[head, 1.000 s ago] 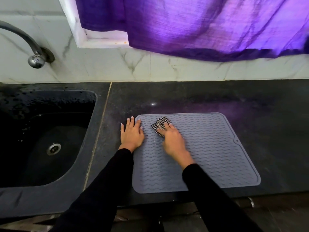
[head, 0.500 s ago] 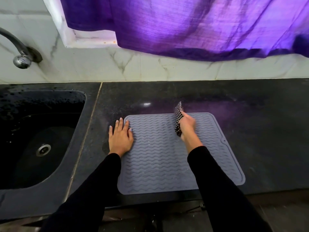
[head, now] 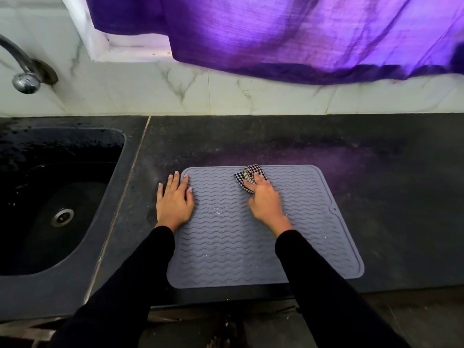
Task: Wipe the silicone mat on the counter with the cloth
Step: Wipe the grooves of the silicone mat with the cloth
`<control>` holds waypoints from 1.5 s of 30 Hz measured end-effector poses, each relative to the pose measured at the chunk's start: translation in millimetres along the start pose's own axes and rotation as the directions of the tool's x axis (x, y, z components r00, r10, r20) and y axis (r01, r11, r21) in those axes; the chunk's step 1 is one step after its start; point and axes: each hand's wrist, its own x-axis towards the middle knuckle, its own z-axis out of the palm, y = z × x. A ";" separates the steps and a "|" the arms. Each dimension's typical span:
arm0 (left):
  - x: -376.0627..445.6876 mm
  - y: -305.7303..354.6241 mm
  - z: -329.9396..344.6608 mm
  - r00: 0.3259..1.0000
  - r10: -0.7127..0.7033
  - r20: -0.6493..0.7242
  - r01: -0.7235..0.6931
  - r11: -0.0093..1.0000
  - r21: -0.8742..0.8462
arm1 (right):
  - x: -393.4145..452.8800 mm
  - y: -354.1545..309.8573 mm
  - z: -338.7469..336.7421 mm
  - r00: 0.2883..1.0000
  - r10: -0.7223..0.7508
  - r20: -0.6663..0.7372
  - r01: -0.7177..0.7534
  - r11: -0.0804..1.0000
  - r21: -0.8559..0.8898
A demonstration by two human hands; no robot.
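The mat (head: 263,227) lay on the worktop (head: 376,172), the left hand (head: 174,200) flat on its left edge, the right hand (head: 263,199) pressing the cloth (head: 247,175) near its far edge with fingers extended.

Matt grey ribbed mat (head: 251,234), woven checked cloth (head: 247,177), dark speckled stone counter (head: 376,172), shiny metal tap (head: 23,74).

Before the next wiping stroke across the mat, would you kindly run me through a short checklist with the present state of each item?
1. Left hand lies flat on the silicone mat's left edge, steadying it: ok.
2. Right hand presses the checkered cloth on the mat: ok.
3. Cloth bunched near the far edge, near part ahead free: ok.
4. Mat wholly on the counter: ok, though near its front edge.
5. Near part already wiped: cannot tell.
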 end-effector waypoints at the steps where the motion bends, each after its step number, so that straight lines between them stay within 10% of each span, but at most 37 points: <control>1: 0.3 0.2 -0.2 1.000 -0.002 0.006 0.002 1.000 -0.001 | 1.3 2.3 -5.2 0.999 0.040 0.001 -0.040 0.988 0.150; 3: 0.1 0.1 -1.4 1.000 0.000 0.019 0.000 1.000 0.005 | 10.8 9.9 -19.8 0.967 0.243 0.078 -0.237 0.739 0.631; 5: 0.3 -0.3 -2.6 1.000 0.001 0.025 -0.001 1.000 0.002 | 17.2 15.1 -42.8 0.883 0.412 0.226 -0.292 0.105 0.951; 6: -0.2 -0.4 -3.1 1.000 0.002 0.022 -0.002 1.000 -0.002 | 17.7 20.2 -48.9 0.829 0.505 0.242 -0.259 -0.037 0.965; 7: -0.2 -0.3 -3.4 1.000 0.004 0.017 -0.003 1.000 -0.007 | 16.4 22.4 -52.7 0.788 0.583 0.201 -0.254 0.010 0.967; 9: 0.3 -0.2 -3.7 1.000 0.001 0.005 -0.001 1.000 -0.020 | 8.0 18.1 -50.7 0.783 0.620 -0.045 -0.359 0.510 0.782; 12: 0.0 -0.2 -2.8 1.000 -0.002 -0.012 0.001 1.000 -0.026 | -8.4 3.5 -12.2 0.962 0.247 -0.118 -0.239 0.968 0.080; 14: 0.7 0.1 -2.0 1.000 0.002 -0.023 -0.003 1.000 -0.031 | -11.8 -1.9 11.0 0.989 0.119 -0.088 -0.134 0.971 -0.199; 20: 1.3 -0.5 0.6 1.000 0.000 -0.025 -0.001 1.000 -0.020 | -0.4 -0.1 -2.3 0.995 0.101 -0.014 -0.101 0.954 -0.283; 24: 0.6 -1.4 0.4 1.000 0.004 -0.031 -0.005 1.000 -0.019 | 2.0 20.2 -23.5 0.983 0.177 0.039 -0.181 0.964 0.197; 25: 0.0 -1.5 0.2 0.999 0.005 -0.032 -0.006 1.000 -0.021 | 5.2 30.3 -31.5 0.952 0.300 0.057 -0.289 0.827 0.483; 28: -0.5 -0.4 -0.7 0.999 0.001 -0.036 -0.002 0.999 -0.035 | 8.6 54.2 -52.9 0.801 0.536 0.266 -0.282 -0.055 0.958; 29: -0.5 0.0 -0.7 0.999 -0.001 -0.037 -0.001 0.999 -0.038 | 7.4 55.9 -54.4 0.751 0.606 0.263 -0.257 -0.098 0.961; 32: 0.6 0.5 -1.1 0.999 -0.004 -0.042 0.002 0.999 -0.042 | -1.8 38.8 -50.5 0.735 0.674 -0.080 -0.368 0.495 0.787; 35: 0.2 -0.2 -0.8 0.999 -0.001 -0.045 -0.001 0.999 -0.050 | -14.9 20.7 -14.3 0.950 0.265 -0.165 -0.247 0.961 0.120; 40: 0.1 0.7 -1.0 0.999 -0.006 -0.052 0.003 0.998 -0.065 | -17.2 29.1 6.2 0.990 0.074 -0.123 -0.097 0.976 -0.195; 43: -0.1 0.3 -1.9 0.999 -0.007 -0.052 0.003 0.997 -0.076 | -14.9 42.1 -18.8 0.989 0.135 -0.068 -0.118 0.970 0.214; 45: -0.6 -0.3 -2.5 0.999 -0.009 -0.048 0.005 0.997 -0.078 | -11.1 56.4 -36.5 0.939 0.342 0.040 -0.253 0.607 0.754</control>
